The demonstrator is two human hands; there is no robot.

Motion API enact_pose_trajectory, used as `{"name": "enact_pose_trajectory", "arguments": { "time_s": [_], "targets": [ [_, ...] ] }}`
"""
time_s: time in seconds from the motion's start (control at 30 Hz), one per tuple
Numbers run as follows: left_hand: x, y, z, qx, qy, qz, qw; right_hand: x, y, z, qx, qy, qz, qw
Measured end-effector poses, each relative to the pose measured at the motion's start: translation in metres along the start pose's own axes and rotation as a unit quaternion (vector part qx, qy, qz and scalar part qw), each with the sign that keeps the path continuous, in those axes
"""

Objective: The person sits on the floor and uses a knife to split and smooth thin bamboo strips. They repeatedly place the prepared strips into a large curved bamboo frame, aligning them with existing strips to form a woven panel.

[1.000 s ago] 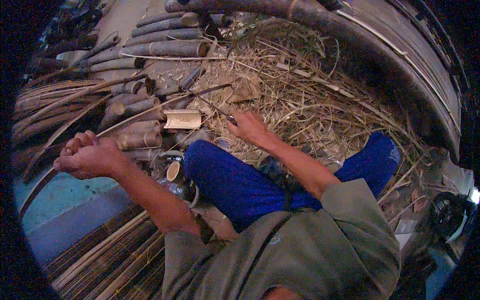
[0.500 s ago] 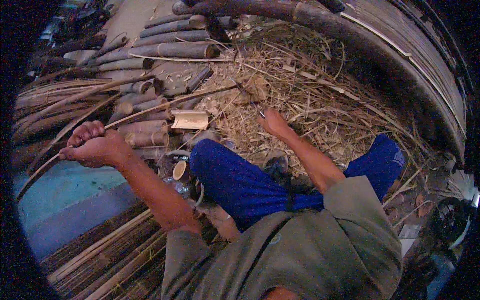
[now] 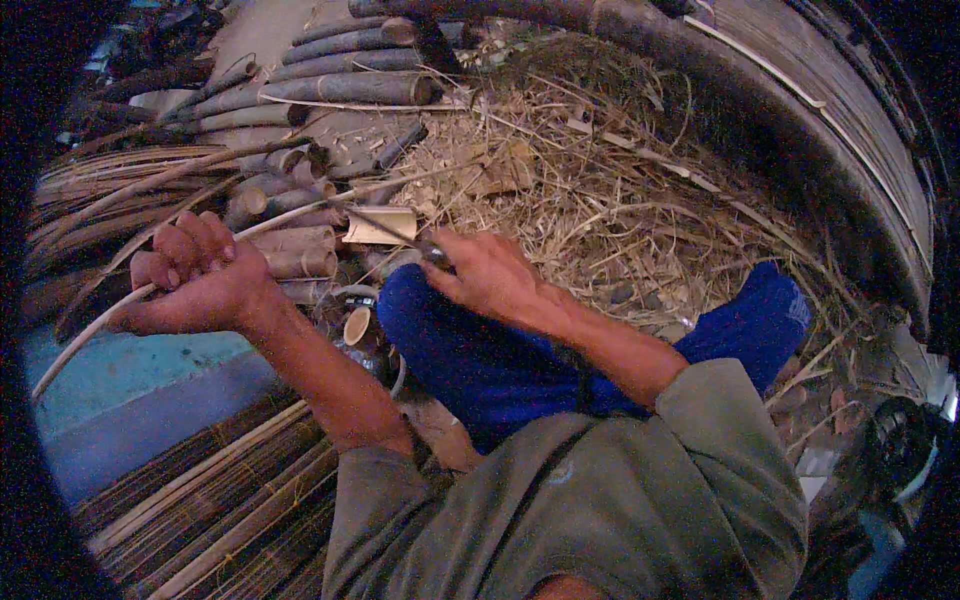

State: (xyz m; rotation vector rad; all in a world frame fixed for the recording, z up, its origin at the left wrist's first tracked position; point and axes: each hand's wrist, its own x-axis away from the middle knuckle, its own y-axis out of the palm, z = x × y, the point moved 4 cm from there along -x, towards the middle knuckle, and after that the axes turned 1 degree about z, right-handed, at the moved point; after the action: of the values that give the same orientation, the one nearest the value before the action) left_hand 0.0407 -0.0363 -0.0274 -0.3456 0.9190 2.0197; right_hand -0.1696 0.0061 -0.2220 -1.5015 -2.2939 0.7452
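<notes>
The left hand's (image 3: 205, 280) fingers curl round a long pale strip (image 3: 280, 220), which passes over the teal surface's (image 3: 150, 370) far-left corner and reaches the left edge of the shavings (image 3: 600, 240); the right hand (image 3: 490, 270) grips a knife (image 3: 385, 228), blade near the strip, contact unclear; whether the round pale-topped piece (image 3: 357, 325) is a container, I cannot tell.

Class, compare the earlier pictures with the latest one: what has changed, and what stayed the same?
The right hand holding the knife swung out to the right, then came back left, toward the left hand; the knife now lies near the strip, contact unclear. Nothing was taken up or let go. The left hand still grips the strip; the bamboo lengths and shavings stayed put.
</notes>
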Motion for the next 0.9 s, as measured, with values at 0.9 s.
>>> {"name": "enact_pose_trajectory", "arguments": {
  "time_s": [0.9],
  "targets": [
    [-0.026, -0.008, -0.013, -0.063, 0.002, 0.099, 0.993, -0.001, 0.072, 0.262, 0.100, 0.232, 0.011, 0.968]
  ]
}}
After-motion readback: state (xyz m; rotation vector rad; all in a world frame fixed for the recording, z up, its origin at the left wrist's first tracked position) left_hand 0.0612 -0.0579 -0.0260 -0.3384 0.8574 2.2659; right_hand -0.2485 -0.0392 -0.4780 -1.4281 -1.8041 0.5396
